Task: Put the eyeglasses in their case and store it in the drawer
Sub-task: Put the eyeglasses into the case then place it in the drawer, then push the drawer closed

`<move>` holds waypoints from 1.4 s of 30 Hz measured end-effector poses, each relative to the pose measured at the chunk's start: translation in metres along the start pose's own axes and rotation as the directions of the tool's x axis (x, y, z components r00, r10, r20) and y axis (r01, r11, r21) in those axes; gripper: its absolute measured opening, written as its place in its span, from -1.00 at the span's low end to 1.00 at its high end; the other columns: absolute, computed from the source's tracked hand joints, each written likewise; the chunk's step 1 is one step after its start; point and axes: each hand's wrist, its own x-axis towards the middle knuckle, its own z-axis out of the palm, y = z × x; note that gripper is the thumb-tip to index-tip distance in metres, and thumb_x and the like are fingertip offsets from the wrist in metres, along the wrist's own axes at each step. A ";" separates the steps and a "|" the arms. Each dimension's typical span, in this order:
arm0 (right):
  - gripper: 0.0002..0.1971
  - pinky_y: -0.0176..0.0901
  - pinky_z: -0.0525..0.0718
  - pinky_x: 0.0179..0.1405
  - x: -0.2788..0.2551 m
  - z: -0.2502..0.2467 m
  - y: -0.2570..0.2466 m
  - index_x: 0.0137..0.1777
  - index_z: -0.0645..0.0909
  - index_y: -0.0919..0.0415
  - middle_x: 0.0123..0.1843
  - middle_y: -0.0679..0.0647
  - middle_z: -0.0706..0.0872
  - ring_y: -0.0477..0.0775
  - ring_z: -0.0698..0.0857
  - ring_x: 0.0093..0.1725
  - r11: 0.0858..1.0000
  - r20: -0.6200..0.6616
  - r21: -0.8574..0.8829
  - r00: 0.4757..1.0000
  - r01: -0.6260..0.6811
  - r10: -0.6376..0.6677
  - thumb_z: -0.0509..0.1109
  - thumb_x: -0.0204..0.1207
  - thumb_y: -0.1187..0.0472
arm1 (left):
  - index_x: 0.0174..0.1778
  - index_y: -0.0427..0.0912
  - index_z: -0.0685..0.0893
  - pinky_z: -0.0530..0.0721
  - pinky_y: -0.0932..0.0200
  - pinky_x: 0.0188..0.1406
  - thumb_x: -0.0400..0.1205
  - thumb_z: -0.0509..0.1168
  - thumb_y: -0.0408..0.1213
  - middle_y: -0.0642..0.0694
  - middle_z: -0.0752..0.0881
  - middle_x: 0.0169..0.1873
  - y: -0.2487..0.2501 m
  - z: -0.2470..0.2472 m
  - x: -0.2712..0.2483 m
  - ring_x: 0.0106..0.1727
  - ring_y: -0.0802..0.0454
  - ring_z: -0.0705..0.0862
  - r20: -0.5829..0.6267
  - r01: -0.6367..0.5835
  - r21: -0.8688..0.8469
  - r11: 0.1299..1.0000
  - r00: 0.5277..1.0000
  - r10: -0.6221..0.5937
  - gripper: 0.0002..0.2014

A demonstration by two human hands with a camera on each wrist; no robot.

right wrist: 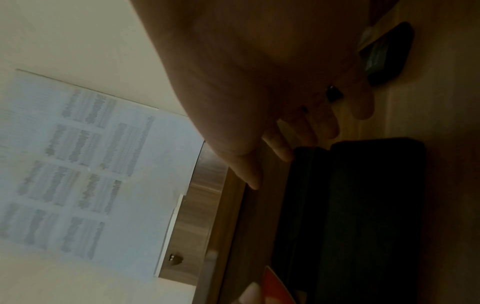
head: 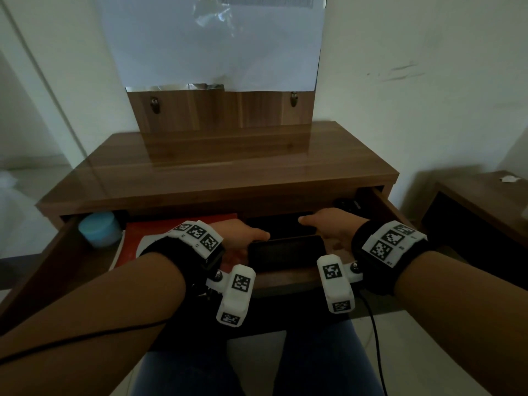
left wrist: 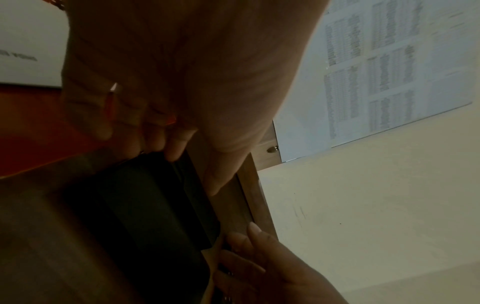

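Brown wood-grain dressing table (head: 217, 167), glossy top, centre of the frame; upright wooden back panel (head: 223, 110) at its rear, upper centre. Open wooden drawer (head: 383, 204) pulled out beneath, lower centre. Lying in drawer: pale blue round lidded tub (head: 98, 228), far left corner; flat red sheet (head: 134, 238), left part; black rectangular eyeglass case (head: 285, 251), middle front; small black device (head: 347, 205), far right corner, partly hidden.
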 end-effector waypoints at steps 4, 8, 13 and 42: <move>-0.42 0.09 0.52 0.30 -0.007 0.007 -0.006 0.56 0.38 0.25 0.50 0.19 0.53 0.23 0.52 0.45 0.997 0.021 0.056 0.998 0.050 -0.051 0.24 0.66 -0.08 | 0.19 -0.05 0.68 0.69 0.06 0.12 0.54 0.39 0.07 -0.01 0.74 0.07 0.000 0.005 -0.008 0.17 0.02 0.72 0.152 -0.106 0.161 0.981 0.985 0.082 -0.62; -0.58 -0.01 0.61 0.06 -0.011 0.014 -0.003 0.27 0.64 0.21 0.16 0.09 0.75 0.07 0.71 0.11 0.991 0.144 0.126 0.988 0.041 -0.059 0.28 0.63 -0.10 | 0.03 0.06 0.75 0.64 0.12 0.07 0.53 0.44 -0.04 0.01 0.79 0.07 -0.010 0.018 -0.013 0.21 0.06 0.72 0.334 -0.188 0.176 0.966 0.935 0.121 -0.81; -0.67 -0.09 0.58 -0.12 -0.016 0.021 -0.005 -0.07 0.65 0.21 -0.09 0.09 0.74 0.04 0.68 -0.18 0.990 0.216 0.136 0.975 0.028 -0.057 0.29 0.63 -0.08 | 0.02 0.16 0.75 0.63 0.18 -0.08 0.48 0.48 -0.07 0.05 0.76 -0.07 -0.010 0.022 -0.022 -0.08 0.14 0.69 0.473 -0.276 0.285 0.918 0.873 0.116 -0.79; -0.87 -0.23 0.60 -0.34 -0.021 0.037 -0.013 0.03 0.64 0.19 -0.23 0.04 0.70 -0.02 0.65 -0.30 0.985 0.188 0.032 0.967 0.170 -0.173 0.32 0.60 0.17 | -0.13 0.11 0.82 0.64 0.10 0.20 0.34 0.59 -0.03 0.06 0.83 -0.12 -0.011 0.014 -0.027 0.03 0.09 0.75 0.159 -0.374 0.341 0.862 0.927 0.340 -0.79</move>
